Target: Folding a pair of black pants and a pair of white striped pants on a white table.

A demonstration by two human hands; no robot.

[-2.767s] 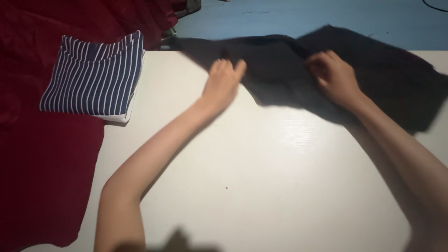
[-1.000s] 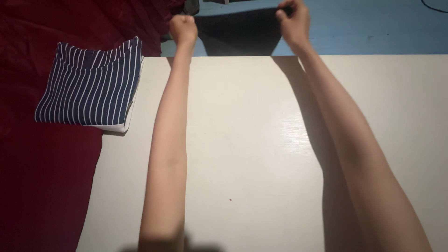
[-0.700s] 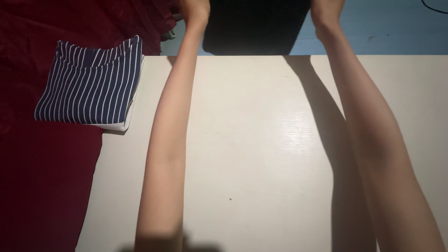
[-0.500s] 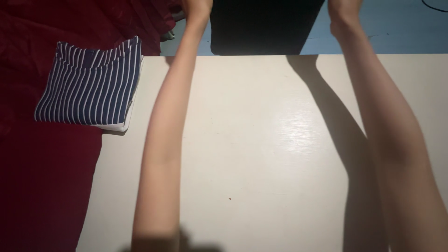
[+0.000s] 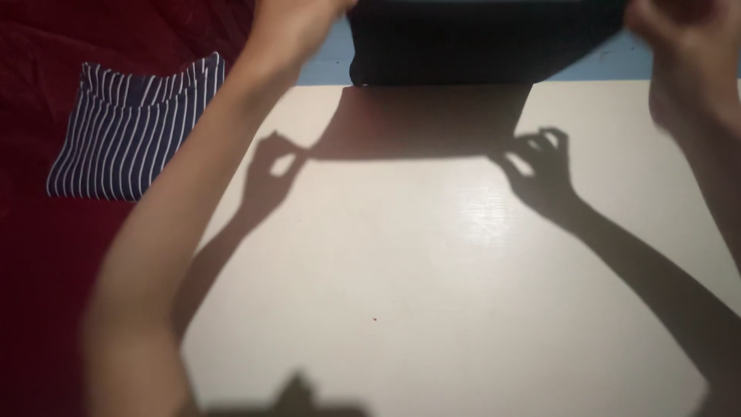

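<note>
At the top of the frame both hands hold one dark cloth (image 5: 471,42) up in the air above the far edge of the white table (image 5: 432,293). The left hand (image 5: 289,23) pinches its upper left corner and the right hand (image 5: 683,35) pinches the upper right corner, so the cloth hangs spread between them, not touching the table. Its shadow lies on the table below. In the upper left, a folded striped shirt (image 5: 135,135) already rests on the red fabric (image 5: 46,255). I judge the dark cloth is only opened, not yet laid down or folded
</note>
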